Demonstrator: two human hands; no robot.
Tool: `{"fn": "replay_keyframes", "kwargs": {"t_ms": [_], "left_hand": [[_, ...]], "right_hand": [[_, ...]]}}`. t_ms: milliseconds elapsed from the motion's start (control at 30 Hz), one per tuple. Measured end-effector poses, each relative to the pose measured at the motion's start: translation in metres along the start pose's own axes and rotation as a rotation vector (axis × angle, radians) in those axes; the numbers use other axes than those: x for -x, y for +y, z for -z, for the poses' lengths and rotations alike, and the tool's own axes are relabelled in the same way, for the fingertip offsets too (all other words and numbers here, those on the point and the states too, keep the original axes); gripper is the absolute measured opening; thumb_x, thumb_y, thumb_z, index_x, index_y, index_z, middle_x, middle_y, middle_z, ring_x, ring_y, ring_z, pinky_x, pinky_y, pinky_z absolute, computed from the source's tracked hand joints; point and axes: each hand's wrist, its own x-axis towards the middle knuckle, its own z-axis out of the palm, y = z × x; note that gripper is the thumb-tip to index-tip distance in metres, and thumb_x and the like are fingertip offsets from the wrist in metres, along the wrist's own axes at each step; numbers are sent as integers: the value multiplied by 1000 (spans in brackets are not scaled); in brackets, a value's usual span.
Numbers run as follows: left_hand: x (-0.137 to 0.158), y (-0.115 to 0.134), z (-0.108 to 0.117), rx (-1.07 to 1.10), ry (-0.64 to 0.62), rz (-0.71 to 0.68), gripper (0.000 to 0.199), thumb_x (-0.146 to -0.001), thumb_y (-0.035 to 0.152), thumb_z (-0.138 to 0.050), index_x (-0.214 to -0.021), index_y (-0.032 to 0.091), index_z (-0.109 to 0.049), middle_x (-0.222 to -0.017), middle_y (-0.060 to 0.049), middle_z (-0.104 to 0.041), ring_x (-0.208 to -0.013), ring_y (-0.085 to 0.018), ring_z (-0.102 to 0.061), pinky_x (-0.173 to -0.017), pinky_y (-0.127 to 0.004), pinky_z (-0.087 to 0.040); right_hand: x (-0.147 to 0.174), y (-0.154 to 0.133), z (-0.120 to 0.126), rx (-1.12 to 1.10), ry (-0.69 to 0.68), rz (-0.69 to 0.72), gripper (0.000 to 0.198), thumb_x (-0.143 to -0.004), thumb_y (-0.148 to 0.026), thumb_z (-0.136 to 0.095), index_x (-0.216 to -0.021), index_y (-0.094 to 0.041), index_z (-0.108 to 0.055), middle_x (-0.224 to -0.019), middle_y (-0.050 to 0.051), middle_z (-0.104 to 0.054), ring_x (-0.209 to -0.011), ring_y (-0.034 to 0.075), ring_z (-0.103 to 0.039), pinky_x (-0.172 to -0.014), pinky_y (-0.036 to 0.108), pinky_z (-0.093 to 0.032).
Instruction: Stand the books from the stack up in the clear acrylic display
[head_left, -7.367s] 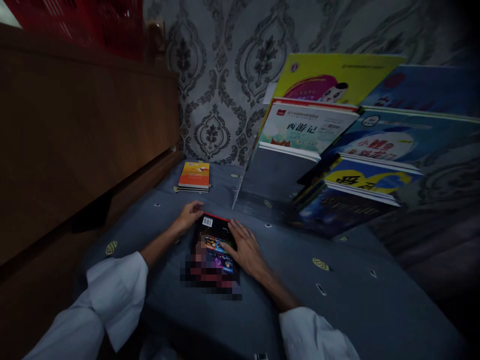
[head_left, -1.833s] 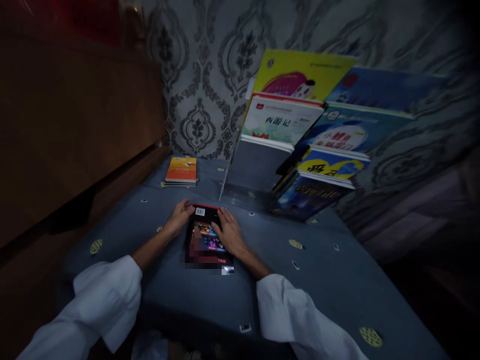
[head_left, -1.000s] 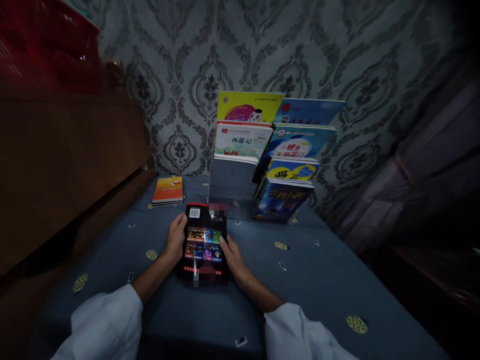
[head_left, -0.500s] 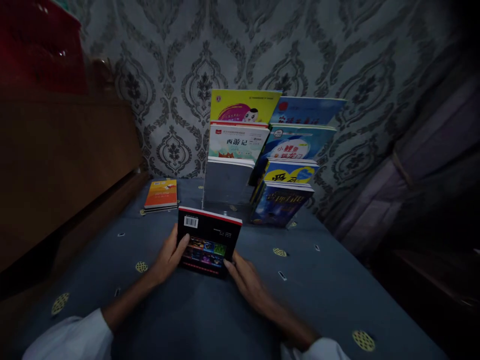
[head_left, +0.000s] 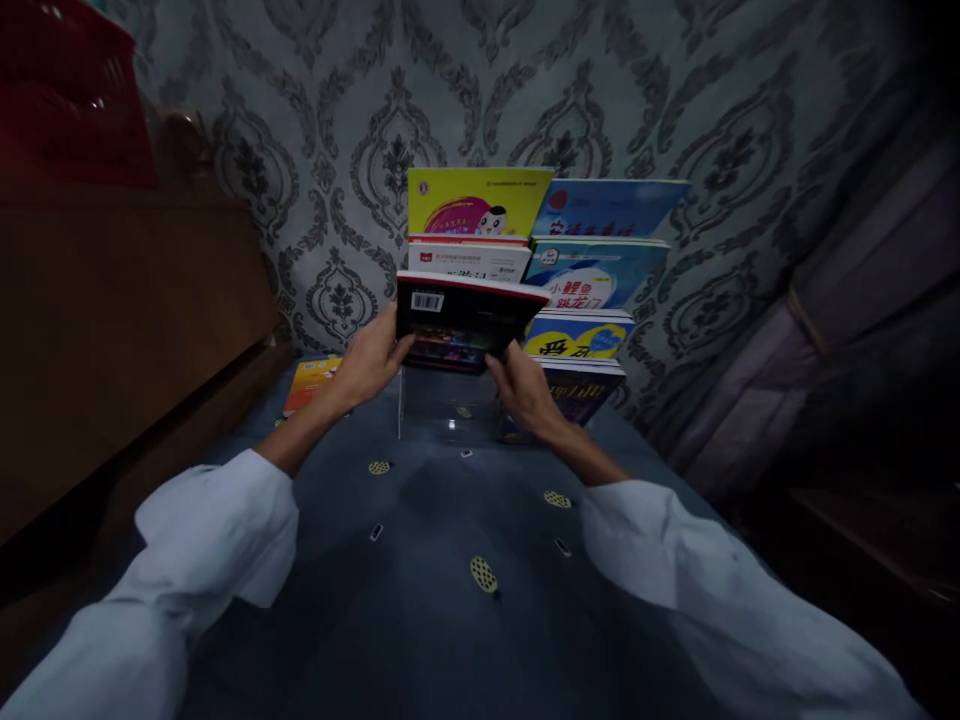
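Between both hands I hold a black book (head_left: pixel 461 320) with a red top edge, its barcode side facing me. My left hand (head_left: pixel 369 358) grips its left edge, thumb on the cover. My right hand (head_left: pixel 523 390) grips its lower right corner; the fingers behind the book are hidden. The book hangs before the left column of a clear tiered stand (head_left: pixel 450 412). Behind it a white book (head_left: pixel 469 262) and a yellow book (head_left: pixel 480 200) stand in the upper tiers. A dark blue book (head_left: pixel 585 385) is partly covered by my right hand.
The right column also holds a yellow-and-blue book (head_left: pixel 581 335), a light blue book (head_left: pixel 600 272) and a blue book (head_left: pixel 615 208). Orange books (head_left: pixel 309 385) lie at the left. A wooden cabinet (head_left: pixel 127 340) borders the left, a tied curtain (head_left: pixel 847 300) the right, patterned wallpaper (head_left: pixel 315 150) the back.
Both hands have lifted the black book up and forward, from low over the bed-like surface to the front of the stand. The view has shifted slightly.
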Motion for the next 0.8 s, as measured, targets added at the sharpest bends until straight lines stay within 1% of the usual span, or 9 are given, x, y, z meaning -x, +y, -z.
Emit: {"fn": "replay_keyframes", "kwargs": {"t_ms": [67, 167, 333, 467, 567, 667, 800], "left_hand": [[-11, -6, -5, 13, 23, -19, 30, -94, 23, -52, -123, 17, -49, -105, -8, -64, -102, -26, -62, -95, -41, -48], [-15, -14, -14, 30, 24, -15, 26, -94, 21, -53, -120, 17, -50, -107, -8, -63, -106, -26, -61, -97, -42, -46], [-11, -22, -28, 32, 10, -5, 19, -94, 20, -51, -112, 17, -52, -102, -8, -64, -99, -25, -62, -91, -38, -48], [-13, -22, -34, 46, 4, 21, 14, -93, 18, -51, -107, 18, -53, -99, -7, -64, -94, -24, -63, -85, -34, -49], [-15, -20, -37, 68, 0, 35, 17, -93, 18, -52, -110, 17, -53, -101, -8, -65, -96, -24, -63, -85, -34, -49], [-13, -21, -40, 83, -23, 61, 21, -93, 18, -52, -114, 17, -52, -107, -9, -66, -102, -25, -63, -89, -36, -49], [-7, -23, -43, 28, -65, 136, 18, -94, 21, -51, -112, 17, -53, -108, -12, -66, -106, -29, -63, -92, -40, -49]], "right_hand": [[-12, 8, 0, 53, 10, -2, 15, -96, -32, -39, -99, -22, -50, -90, 7, -61, -81, 23, -55, -78, 37, -47], [-16, 19, -7, 114, -2, -43, 11, -96, -30, -40, -93, -24, -49, -91, 7, -58, -83, 23, -53, -80, 38, -46], [-9, 31, -18, 162, -21, -88, 10, -95, -27, -42, -86, -25, -46, -91, 7, -55, -83, 23, -51, -80, 38, -46], [-7, 37, -17, 192, -17, -89, 13, -94, -25, -42, -82, -26, -42, -89, 7, -54, -81, 23, -51, -77, 38, -45], [-5, 41, -16, 224, 6, -51, 15, -95, -26, -40, -80, -26, -39, -87, 7, -53, -79, 23, -51, -75, 38, -45], [-4, 44, -17, 262, 11, -27, 15, -95, -26, -40, -80, -26, -38, -85, 7, -53, -78, 23, -51, -73, 37, -44], [-5, 46, -23, 334, -40, -84, 11, -92, -24, -43, -81, -25, -43, -85, 8, -57, -76, 24, -54, -69, 35, -43]]}}
